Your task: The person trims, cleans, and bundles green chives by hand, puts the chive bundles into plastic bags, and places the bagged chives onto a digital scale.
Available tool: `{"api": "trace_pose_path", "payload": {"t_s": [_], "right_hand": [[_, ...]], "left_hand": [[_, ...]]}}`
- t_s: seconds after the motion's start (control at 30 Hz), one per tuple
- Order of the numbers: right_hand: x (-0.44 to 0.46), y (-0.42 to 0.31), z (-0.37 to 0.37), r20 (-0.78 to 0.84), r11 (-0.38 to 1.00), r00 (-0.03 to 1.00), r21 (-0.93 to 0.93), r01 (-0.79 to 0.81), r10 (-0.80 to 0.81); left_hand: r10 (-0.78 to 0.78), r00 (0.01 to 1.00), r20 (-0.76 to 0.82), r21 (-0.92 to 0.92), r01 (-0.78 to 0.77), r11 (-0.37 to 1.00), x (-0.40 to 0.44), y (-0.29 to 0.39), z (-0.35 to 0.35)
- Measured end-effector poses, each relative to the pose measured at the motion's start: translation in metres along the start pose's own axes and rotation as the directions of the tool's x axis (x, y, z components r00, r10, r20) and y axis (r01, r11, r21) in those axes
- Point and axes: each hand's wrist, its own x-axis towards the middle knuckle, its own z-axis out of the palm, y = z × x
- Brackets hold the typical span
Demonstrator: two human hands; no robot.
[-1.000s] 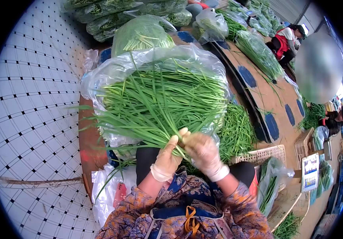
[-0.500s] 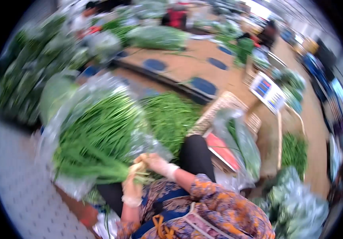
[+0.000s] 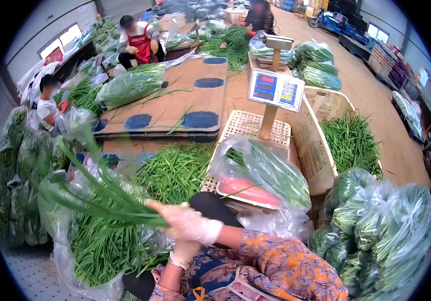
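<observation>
A bunch of garlic chives [image 3: 125, 208] fans out to the left over the open plastic bag, blurred at its tips. My right hand [image 3: 188, 220], in a pale glove, is closed round its base. My left hand [image 3: 185, 250], also gloved, lies just below and against the right; its fingers are hidden behind it. Beneath the bunch, a clear plastic bag [image 3: 62, 246] holds many loose chives [image 3: 105, 251]. Another loose heap of chives [image 3: 175, 170] lies just beyond my hands.
A digital scale [image 3: 275, 90] stands ahead, with a bagged bundle [image 3: 270, 170] over a red-and-white tray [image 3: 248, 190]. At right are a plastic crate [image 3: 313, 140] of greens and several filled bags [image 3: 386, 226]. Cardboard sheeting [image 3: 170, 105] lies ahead; co-workers [image 3: 140, 42] sit beyond.
The view has turned and sharpened. The chive bunch has lifted off the bagged pile, its leaves swinging upward. My right hand now covers most of my left.
</observation>
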Motion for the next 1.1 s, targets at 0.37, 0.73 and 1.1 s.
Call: {"api": "trace_pose_path", "payload": {"t_s": [0.37,0.73,1.1], "right_hand": [[-0.072,0.061,-0.077,-0.337,0.931,0.868,-0.124,0.342,-0.364],[-0.19,0.248,-0.173,-0.511,0.386,0.584,-0.446,-0.808,0.631],[-0.203,0.095,-0.135,-0.726,0.79,0.685,-0.392,-0.471,0.049]], "left_hand": [[-0.063,0.994,0.088,0.05,0.058,0.997,0.182,-0.026,0.064],[-0.173,0.985,0.012,-0.365,0.165,0.916,0.188,0.013,0.034],[0.287,0.954,-0.092,0.647,-0.162,0.745,0.171,-0.001,0.051]]}}
